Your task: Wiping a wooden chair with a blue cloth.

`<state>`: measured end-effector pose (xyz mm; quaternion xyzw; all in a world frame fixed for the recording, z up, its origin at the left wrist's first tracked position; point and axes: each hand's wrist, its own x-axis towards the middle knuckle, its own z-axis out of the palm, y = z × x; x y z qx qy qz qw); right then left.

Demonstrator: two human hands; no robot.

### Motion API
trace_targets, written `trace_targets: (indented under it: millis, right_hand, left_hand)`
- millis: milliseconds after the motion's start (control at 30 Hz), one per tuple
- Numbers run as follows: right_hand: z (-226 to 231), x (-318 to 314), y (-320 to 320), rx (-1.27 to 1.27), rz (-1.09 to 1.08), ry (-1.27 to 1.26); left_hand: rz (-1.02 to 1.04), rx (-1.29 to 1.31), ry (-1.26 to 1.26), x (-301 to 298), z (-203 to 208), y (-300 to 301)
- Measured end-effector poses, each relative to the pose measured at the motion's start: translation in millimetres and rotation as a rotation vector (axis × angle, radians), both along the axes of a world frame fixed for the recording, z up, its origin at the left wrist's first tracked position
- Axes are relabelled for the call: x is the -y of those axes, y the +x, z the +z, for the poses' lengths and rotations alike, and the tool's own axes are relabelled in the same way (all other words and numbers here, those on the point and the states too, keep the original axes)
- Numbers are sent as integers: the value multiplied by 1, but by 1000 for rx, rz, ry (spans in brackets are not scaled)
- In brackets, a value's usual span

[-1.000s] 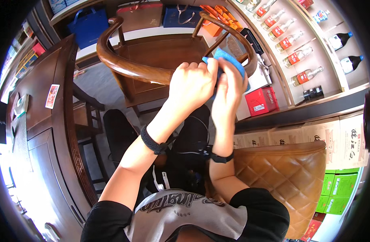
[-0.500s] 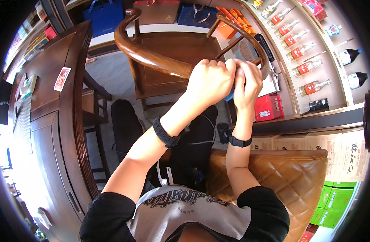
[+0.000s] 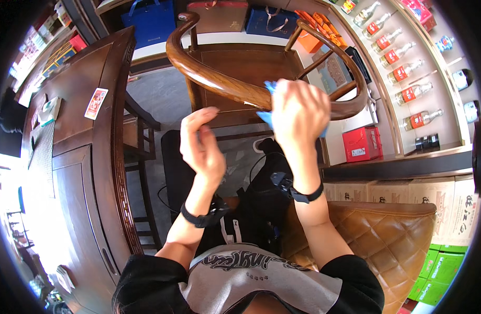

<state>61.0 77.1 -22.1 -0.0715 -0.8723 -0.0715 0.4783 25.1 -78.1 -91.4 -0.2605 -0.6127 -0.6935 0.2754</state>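
A blue cloth [image 3: 265, 117] is bunched under my right hand [image 3: 300, 112], its edges poking out on both sides. My right hand presses it around the curved top rail of a dark brown wooden armchair [image 3: 217, 77]; the fingers are wrapped over and slightly blurred. My left hand [image 3: 202, 146] hangs in the air to the left, nearer to me than the rail. It is empty, with the fingers loosely bent and apart. Black bands circle both of my wrists. The chair's wooden seat lies below and beyond the rail.
A dark wooden table [image 3: 88, 141] with a red-and-white card [image 3: 96, 103] stands at left. Shelves at right hold several clear bottles [image 3: 422, 119] and a red box [image 3: 362, 144]. Blue gift bags [image 3: 148, 23] stand at the back. A quilted brown leather chair [image 3: 376, 235] is at lower right.
My left hand has come off the rail area and drawn back to the left, opening. My right hand now covers the rail with the blue cloth. The whole view has shifted slightly.
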Motion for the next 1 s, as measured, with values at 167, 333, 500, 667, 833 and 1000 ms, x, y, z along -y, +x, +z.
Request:
trace_targets:
  millis: [167, 333, 500, 667, 833, 1000]
  right_hand:
    - [10, 56, -48, 318, -87, -31]
    - [-1, 102, -113, 635, -191, -16]
    - [3, 119, -137, 819, -203, 101]
    - [-5, 104, -110, 637, -238, 308]
    - [-10, 82, -75, 401, -54, 266]
    - [-20, 53, -34, -21, 225, 46]
  left_hand:
    - [-39, 275, -291, 42, -44, -4]
    - [-178, 449, -404, 57, -77, 0]
    - [-223, 384, -1030, 55, -130, 9]
    - [-319, 449, -962, 61, -182, 11]
    - [-322, 576, -947, 69, -216, 2]
    - [-311, 592, -1081, 66, -228, 3]
